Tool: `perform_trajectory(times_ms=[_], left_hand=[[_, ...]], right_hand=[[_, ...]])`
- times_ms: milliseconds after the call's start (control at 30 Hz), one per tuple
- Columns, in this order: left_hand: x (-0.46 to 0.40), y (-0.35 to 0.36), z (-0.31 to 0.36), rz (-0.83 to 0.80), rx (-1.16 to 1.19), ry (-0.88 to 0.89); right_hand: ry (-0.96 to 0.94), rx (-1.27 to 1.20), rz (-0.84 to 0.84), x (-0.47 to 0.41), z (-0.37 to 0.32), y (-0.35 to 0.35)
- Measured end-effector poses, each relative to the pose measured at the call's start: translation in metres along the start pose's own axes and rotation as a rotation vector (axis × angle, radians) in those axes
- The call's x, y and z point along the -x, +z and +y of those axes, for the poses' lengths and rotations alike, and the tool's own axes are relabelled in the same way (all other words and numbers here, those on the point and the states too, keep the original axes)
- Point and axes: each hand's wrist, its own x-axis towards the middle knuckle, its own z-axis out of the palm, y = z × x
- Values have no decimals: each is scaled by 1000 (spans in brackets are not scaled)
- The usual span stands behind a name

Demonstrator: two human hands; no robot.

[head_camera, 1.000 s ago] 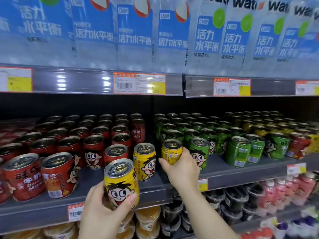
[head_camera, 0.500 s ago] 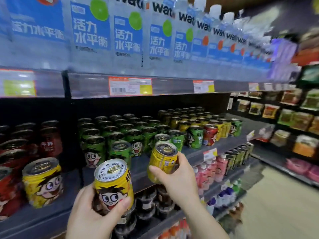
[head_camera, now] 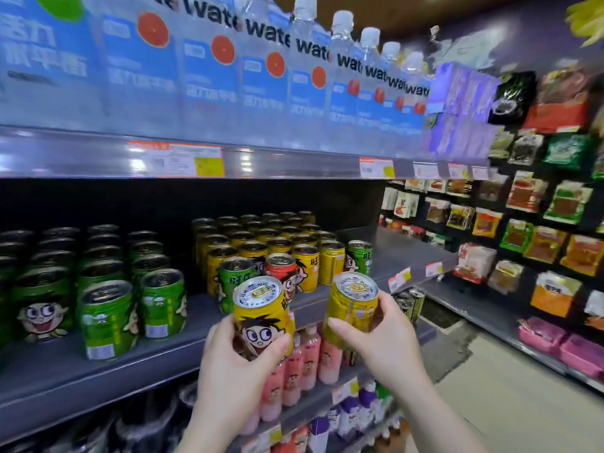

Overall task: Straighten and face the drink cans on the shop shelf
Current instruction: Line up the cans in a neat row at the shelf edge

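Left hand [head_camera: 235, 364]: raised in front of the body, palm turned inward, fingers and thumb wrapped around the lower half of a yellow can [head_camera: 261, 313] held upright.
Right hand [head_camera: 382, 335]: raised beside the left, slightly higher, fingers curled around a second yellow can [head_camera: 351, 308], thumb on the near side.
Forearms: both bare, rising from the bottom edge, angled towards each other.
Spacing: hands near, not touching.

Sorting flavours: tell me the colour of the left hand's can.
Yellow can, cartoon face; head view.
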Motion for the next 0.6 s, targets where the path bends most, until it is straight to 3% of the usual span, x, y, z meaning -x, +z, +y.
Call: perform_trajectory(times_ms=[200, 433, 600], left_hand=[[-30, 82, -3, 16, -79, 3], [-76, 131, -14, 85, -72, 74], [-87, 149, -17, 120, -46, 87]], right_hand=[[26, -25, 20, -61, 50, -31], [-7, -66, 31, -144, 73, -9], [-105, 47, -14, -175, 80, 9]])
